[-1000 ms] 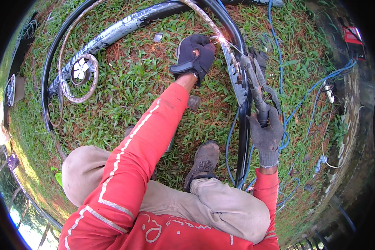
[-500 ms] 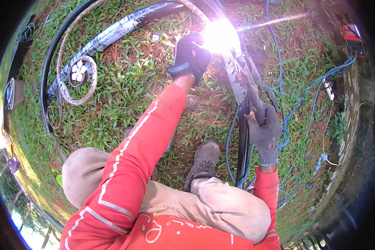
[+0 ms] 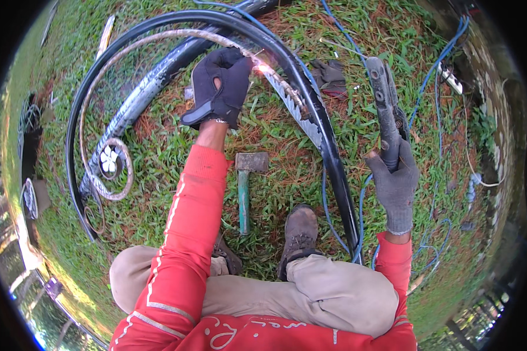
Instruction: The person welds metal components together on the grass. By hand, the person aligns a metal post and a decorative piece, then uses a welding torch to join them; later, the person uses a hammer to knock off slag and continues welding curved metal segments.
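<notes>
My left hand point(image 3: 219, 88), in a dark glove, is closed around the upper part of a rusty curved metal scroll point(image 3: 175, 36). Just beside its fingertips a small spot glows orange-pink, with thin smoke around it. From that spot a grey serrated metal leaf point(image 3: 293, 108) runs down along a black bent pipe point(image 3: 334, 158). To the right, my right hand point(image 3: 395, 190), in a grey knit glove, grips a welding electrode holder point(image 3: 383, 99). A thin electrode point(image 3: 342, 47) sticks out leftward from its jaws, apart from the metalwork.
A hammer point(image 3: 243, 196) with a green handle lies on the grass between my left forearm and boot. A white flower ornament point(image 3: 109, 158) sits by the scroll's curl. A worn grey pipe point(image 3: 152, 88) crosses behind. Blue cables point(image 3: 433, 70) and a dark glove point(image 3: 329, 76) lie at right.
The bright welding arc has gone out, leaving a small glow. My right hand has drawn the electrode holder away to the right. The view has shifted, showing the whole hammer.
</notes>
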The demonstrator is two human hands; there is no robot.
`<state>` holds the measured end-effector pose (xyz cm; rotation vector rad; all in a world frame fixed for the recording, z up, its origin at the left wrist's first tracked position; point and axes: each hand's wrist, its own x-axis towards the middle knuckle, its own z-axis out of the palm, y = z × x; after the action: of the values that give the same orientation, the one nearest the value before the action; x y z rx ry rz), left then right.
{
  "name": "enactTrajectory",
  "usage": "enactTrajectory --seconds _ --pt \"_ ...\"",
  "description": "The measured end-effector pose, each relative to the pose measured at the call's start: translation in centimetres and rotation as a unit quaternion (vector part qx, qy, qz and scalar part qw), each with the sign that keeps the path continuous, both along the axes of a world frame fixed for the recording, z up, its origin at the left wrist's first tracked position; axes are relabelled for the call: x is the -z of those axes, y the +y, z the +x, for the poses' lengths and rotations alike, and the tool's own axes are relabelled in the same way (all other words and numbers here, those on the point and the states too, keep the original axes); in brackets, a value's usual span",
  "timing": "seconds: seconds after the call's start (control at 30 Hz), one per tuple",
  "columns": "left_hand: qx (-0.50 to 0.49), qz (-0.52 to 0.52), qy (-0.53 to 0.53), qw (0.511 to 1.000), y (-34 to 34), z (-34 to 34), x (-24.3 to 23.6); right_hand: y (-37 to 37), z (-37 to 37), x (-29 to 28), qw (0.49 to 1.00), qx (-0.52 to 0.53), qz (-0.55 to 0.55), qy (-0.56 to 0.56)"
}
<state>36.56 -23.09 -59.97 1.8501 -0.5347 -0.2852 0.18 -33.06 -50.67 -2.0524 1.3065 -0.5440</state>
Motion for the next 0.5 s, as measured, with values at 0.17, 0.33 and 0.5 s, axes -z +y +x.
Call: enactTrajectory --seconds 0.17,0.33,0.5 --pt "0.117 0.05 -0.065 0.99 -3.6 -1.1 -2.5 -0.2 -1.9 -0.4 0.999 -0.007 0.03 0.033" --pt "0.18 0.1 -0.081 0.975 -5.8 -1.1 -1.7 -0.4 -0.7 1.3 0.996 -0.019 0.087 0.013" --pt "0.168 0.118 -0.092 0.975 -6.7 -1.6 -0.9 -1.0 0.3 2.0 0.995 -0.056 0.082 -0.008"
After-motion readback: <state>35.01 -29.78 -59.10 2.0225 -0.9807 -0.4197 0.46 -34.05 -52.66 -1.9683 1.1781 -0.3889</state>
